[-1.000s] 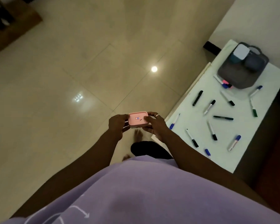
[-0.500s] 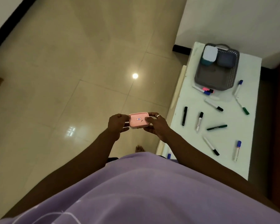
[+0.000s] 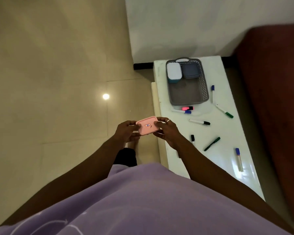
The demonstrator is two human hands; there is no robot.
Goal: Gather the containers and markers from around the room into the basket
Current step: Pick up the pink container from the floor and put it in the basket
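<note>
Both hands grip one pink container (image 3: 148,125): the left hand (image 3: 126,133) pinches its left end, the right hand (image 3: 166,131) pinches its right end, with fingers closed on the edges and a ring on one right finger. The container is closed by its pink lid, which carries a small label, and it is held in the air over the tiled floor (image 3: 58,82), just left of the white table (image 3: 227,78).

The white table stands against the wall, and I describe the other things relative to it. A dark red piece of furniture (image 3: 270,99) is along its right side. At the far end of the table sits the grey basket (image 3: 187,97), with a handle on its far rim. Inside the basket, at its far end, there are two containers side by side: one teal container with a white lid (image 3: 173,72) on the left and one dark blue-grey container (image 3: 190,70) on the right. The near part of the basket is free.

Markers lie loose on the table top. A pink highlighter (image 3: 187,108) and a blue-capped marker (image 3: 182,111) lie just beside the near rim of the basket. Another blue-capped marker (image 3: 212,93) lies to the right of the basket, and a green-capped marker (image 3: 225,111) is near it. A black-capped marker (image 3: 199,122) lies in the middle, a dark green marker (image 3: 212,144) and a second black-capped marker (image 3: 192,139), partly hidden by the right wrist, lie nearer, and a blue-capped marker (image 3: 238,159) lies at the near right part.
</note>
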